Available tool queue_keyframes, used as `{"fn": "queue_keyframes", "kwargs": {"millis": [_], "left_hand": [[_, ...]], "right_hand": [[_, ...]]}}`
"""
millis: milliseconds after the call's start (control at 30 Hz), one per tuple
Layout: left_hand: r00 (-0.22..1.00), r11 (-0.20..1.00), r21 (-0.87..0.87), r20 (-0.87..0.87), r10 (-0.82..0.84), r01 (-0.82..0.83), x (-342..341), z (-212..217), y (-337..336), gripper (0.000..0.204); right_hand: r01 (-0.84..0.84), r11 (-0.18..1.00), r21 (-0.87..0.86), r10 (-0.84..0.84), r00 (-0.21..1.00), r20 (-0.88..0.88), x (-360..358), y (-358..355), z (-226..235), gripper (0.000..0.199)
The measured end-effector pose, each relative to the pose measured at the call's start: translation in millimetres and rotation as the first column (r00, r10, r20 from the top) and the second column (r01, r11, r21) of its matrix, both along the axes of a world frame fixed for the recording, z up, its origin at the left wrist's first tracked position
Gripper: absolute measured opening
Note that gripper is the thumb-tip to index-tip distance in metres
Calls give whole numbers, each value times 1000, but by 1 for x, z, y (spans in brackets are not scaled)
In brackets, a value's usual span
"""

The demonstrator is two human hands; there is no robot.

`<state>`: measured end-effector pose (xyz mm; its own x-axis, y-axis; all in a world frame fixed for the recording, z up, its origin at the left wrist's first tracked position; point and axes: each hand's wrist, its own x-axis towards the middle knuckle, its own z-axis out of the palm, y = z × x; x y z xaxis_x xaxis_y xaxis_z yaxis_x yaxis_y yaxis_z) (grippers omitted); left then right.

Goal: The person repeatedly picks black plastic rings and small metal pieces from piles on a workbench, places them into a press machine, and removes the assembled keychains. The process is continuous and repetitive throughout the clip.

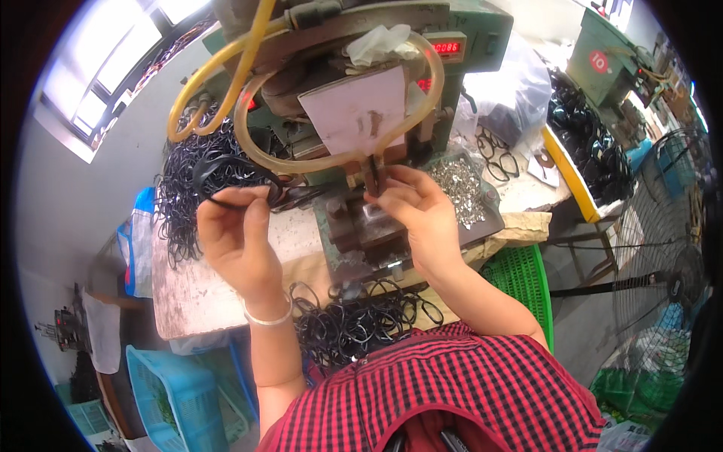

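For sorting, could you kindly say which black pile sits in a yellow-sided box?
The right pile, inside the box; the left pile lies on the table, the front pile beside the checked garment.

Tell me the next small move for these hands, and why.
I'd probably ease the right hand back slightly from the machine's upright bar. Its fingertips sit right at that bar, just above the metal block, while the left hand pinches a black frame off to the side. Whether the right fingers grip anything is unclear.
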<state>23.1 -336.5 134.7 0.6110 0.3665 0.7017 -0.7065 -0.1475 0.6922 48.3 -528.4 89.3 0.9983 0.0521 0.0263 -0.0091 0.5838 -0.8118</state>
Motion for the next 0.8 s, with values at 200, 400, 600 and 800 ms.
{"fn": "queue_keyframes", "kwargs": {"millis": [200, 400, 600, 800], "left_hand": [[968, 986, 97, -228, -107, 132, -32, -6, -37, 19], [925, 936, 234, -337, -175, 262, -5, -7, -58, 18], [930, 935, 302, -362, -68, 186, 3, 2, -62, 13], [971, 940, 322, -237, -34, 111, 8, -3, -68, 18]], "right_hand": [[531, 270, -803, 23, 830, 557, 11, -76, -33, 27], [647, -163, -745, -20, 753, 658, 38, -116, -109, 13], [575, 62, -816, -190, 809, 555, 45, -116, -99, 8], [687, 175, -705, -124, 726, 677, 45, -118, -93, 11]]}}
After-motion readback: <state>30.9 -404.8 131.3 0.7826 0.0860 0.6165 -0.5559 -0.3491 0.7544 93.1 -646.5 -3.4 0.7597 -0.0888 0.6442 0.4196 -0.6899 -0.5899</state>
